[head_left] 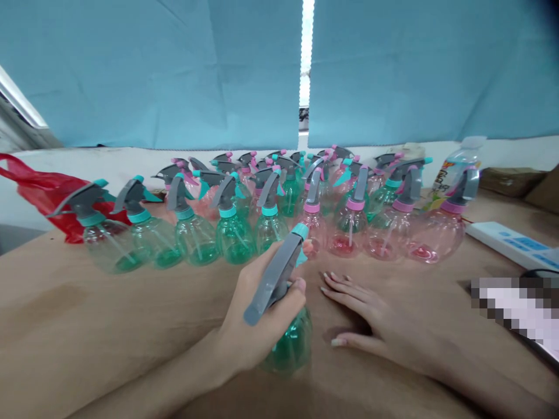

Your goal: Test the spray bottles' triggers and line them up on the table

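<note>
Before the spray-bottle rows [236,238], your left hand [262,333] grips one green sprayer [278,278] (handling step, apparently); your right hand [384,326] lies spread, empty; next move likely calls for steadiness.

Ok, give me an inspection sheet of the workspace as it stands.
Surface: brown table, darker patch at left.
Bottles: held bottle; beyond it, a front row of five green bottles and four pink bottles, more behind.
Clutter: red bag left; drink bottle, white strip, pixelated object right.
Hands: left hand around the spray head; right hand palm down beside it.
Cables: nothing sure; dark curve near right edge unclear.
Surroundings: blue curtain with bright gap, white wall below.
</note>
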`<action>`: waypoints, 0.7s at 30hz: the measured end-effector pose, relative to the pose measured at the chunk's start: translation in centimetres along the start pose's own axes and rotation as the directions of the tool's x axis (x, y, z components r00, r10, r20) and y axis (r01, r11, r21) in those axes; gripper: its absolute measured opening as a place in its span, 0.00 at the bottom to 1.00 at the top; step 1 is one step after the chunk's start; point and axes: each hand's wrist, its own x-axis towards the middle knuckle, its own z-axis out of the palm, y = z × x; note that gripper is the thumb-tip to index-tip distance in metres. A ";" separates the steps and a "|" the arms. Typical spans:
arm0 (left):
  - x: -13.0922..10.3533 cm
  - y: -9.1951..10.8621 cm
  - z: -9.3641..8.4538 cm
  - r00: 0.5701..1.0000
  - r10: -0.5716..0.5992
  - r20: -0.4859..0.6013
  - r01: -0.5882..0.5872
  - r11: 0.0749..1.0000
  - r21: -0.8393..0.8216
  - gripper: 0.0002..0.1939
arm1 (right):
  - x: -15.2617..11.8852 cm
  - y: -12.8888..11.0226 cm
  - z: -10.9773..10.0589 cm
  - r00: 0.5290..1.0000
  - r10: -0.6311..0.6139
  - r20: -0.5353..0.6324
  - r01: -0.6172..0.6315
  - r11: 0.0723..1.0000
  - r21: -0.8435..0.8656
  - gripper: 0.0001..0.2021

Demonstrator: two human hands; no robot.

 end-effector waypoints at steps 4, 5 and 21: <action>0.0 0.0 0.0 1.000 0.025 -0.005 -0.025 1.000 0.009 0.14 | 0.1 -0.3 -0.3 1.000 0.019 0.025 -0.019 1.000 -0.001 0.35; 0.0 0.0 0.0 1.000 0.029 -0.003 -0.029 0.999 0.014 0.16 | 0.1 -0.3 -0.3 0.999 0.023 0.026 -0.023 1.000 -0.002 0.35; 0.5 -0.7 0.7 0.999 -0.030 -0.017 0.031 0.997 0.064 0.18 | 0.0 0.5 0.6 1.000 0.000 0.000 0.000 1.000 -0.006 0.35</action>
